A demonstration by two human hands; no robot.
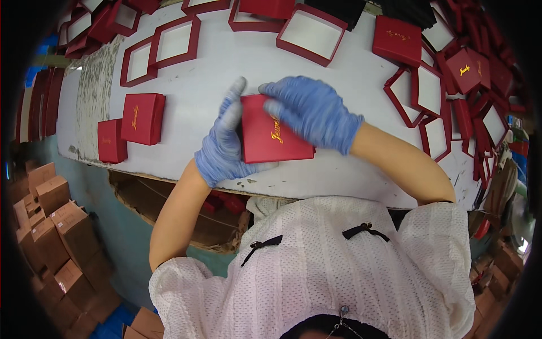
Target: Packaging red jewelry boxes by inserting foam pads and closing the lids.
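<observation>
A red gift box (262,138) with gold lettering on its lid is between my two gloved hands, close to the table's near edge. My left hand (224,144), in a blue and grey knit glove, grips the box along its left side, with the thumb pointing up and fingers passing beneath. Over the box's upper right part lies my right hand (313,110), gloved the same way, its fingers curled onto the lid and its edge. Two closed red boxes, a larger one (142,118) and a smaller one (112,141), sit side by side to the left.
Open red box trays with white insides (176,42) lie along the far side of the white table (197,85). A heap of red boxes and lids (466,70) covers the right end. Black cloth-like material (339,8) lies at the back. Brown cartons (65,226) are stacked on the floor at left.
</observation>
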